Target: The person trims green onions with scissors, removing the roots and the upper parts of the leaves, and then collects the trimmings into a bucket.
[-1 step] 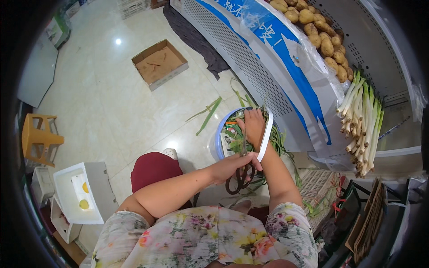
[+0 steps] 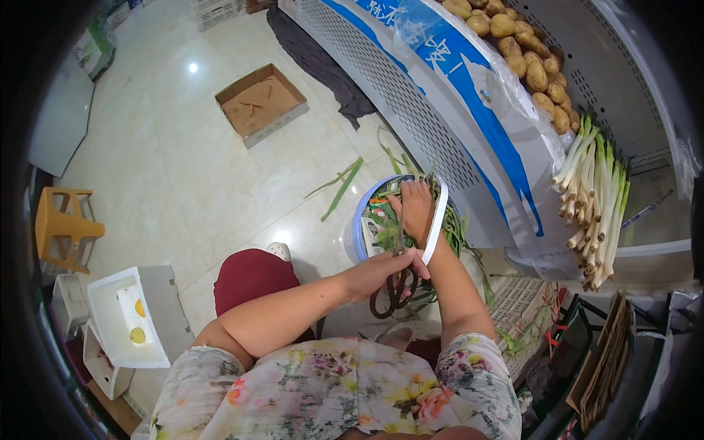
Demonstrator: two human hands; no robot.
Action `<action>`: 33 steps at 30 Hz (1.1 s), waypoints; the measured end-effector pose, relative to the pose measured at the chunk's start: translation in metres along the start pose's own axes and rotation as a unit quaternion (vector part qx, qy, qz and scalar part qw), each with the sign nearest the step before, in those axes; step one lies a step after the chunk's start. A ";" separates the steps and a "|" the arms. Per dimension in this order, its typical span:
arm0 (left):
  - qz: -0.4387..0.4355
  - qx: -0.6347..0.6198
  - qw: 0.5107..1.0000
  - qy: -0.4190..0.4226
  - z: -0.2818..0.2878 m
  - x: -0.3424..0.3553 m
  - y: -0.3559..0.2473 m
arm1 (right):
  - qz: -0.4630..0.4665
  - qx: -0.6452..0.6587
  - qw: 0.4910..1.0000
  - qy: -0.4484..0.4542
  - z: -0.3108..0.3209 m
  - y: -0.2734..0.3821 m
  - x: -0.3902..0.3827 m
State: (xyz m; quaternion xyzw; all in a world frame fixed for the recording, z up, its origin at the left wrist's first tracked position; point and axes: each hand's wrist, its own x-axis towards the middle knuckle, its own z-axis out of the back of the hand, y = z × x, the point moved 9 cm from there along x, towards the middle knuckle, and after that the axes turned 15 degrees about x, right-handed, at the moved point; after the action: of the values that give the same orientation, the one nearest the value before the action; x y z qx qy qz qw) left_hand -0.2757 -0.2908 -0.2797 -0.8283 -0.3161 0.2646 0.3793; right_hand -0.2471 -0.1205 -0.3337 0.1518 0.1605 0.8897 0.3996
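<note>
My left hand (image 2: 385,273) is closed around the middle of a pair of scissors (image 2: 394,295). The dark looped handles hang toward me and the blades point away over a bucket (image 2: 358,233) with a blue-violet rim. Inside it lie green leaves (image 2: 380,215) and some packaging. My right hand (image 2: 416,213) is down in the bucket, its fingers bent into the leaves with the tips hidden. Across my right wrist runs the white bucket handle (image 2: 438,220), its lower end beside my left fingertips.
Loose green leaves (image 2: 343,192) lie on the floor by the bucket. To the right, a shelf holds potatoes (image 2: 539,73) and long green onions (image 2: 598,205). A cardboard box (image 2: 262,106) sits ahead; a yellow stool (image 2: 66,229) and a white foam box (image 2: 139,315) stand left.
</note>
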 end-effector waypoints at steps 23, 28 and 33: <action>-0.054 -0.005 0.998 -0.043 0.018 0.002 -0.014 | -0.275 0.318 0.786 -0.454 0.145 -0.062 -0.277; -0.072 0.003 0.996 -0.052 0.024 -0.001 -0.016 | -0.511 0.661 0.516 -0.187 0.003 0.021 -0.367; -0.075 0.025 0.996 -0.042 0.013 -0.001 -0.022 | -0.398 0.821 0.407 -0.050 -0.064 0.112 -0.287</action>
State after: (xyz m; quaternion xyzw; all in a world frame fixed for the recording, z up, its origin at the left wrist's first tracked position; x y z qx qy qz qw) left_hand -0.2921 -0.2740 -0.2691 -0.7807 -0.3867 0.2776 0.4048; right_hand -0.1643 -0.4191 -0.3865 0.3703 0.8360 0.0641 0.3999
